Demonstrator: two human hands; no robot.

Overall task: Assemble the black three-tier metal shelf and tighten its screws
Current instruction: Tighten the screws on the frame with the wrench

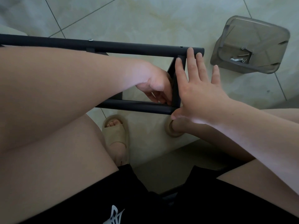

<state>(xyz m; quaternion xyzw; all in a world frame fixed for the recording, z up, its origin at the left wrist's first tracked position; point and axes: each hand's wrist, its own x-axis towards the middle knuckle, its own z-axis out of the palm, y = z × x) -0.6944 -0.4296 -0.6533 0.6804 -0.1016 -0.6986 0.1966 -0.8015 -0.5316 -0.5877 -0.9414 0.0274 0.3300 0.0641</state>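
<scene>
Two matte black round tubes of the shelf frame (129,48) span the glossy tiled floor (145,16), joined by a flat crossbar (175,92). The right hand (199,89), fingers straight, presses the crossbar. The left hand (155,84) curls at its near end; its grip is hidden. Far right, a translucent grey tray (258,25) holds screws (243,54) and a small wrench (236,59).

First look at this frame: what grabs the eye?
The black shelf frame lies across the middle, the right hand spread flat against its end bar and the left hand curled at the inner corner. At upper right, a smoky plastic tray on the floor holds loose screws.
</scene>
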